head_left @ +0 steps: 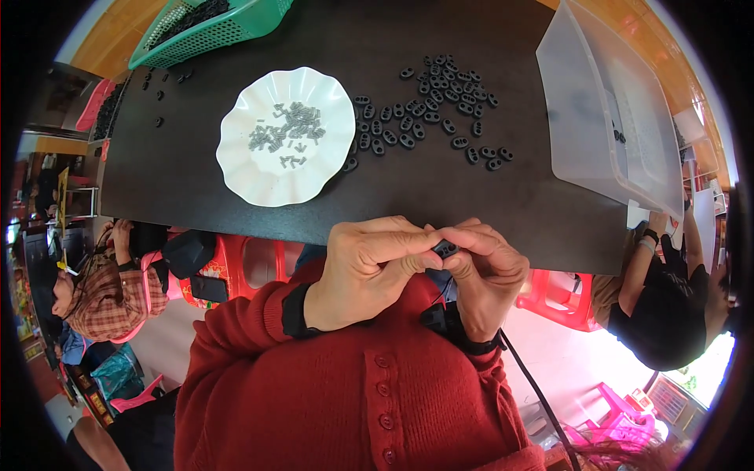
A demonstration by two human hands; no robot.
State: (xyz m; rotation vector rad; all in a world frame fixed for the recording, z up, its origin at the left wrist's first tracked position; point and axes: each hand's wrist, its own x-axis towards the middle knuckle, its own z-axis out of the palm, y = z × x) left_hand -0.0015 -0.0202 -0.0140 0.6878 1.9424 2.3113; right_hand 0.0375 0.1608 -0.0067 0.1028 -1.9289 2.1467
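At the upper left of the frame, a green basket (216, 45) leaned in over the dark table (487, 208), dark material inside it, with a few loose black bits (159, 122) scattered below. Right of these stood a white scalloped plate (318, 177), left of centre in the upper half, bearing a loose heap of small greyish pins (302, 122).

The left hand (365, 263) came next, just below the table's near edge at the centre of the frame, its thumb and index finger pinched together. The plate lay up and to the left of it, so this hand was the nearer one to the pins. Between the two hands sat a small black oval piece (445, 250), gripped by the fingertips of both. Its long axis seemed to run roughly across the frame from hand to hand, though the fingers covered too much of it to be sure.

Almost straight above it, beyond a bare strip of table, spread a cluster of similar black pieces (431, 104). The right hand (488, 275) closed on the held piece from the right. Farther over, at the upper right, stood a translucent plastic bin (577, 118), well apart from both hands.
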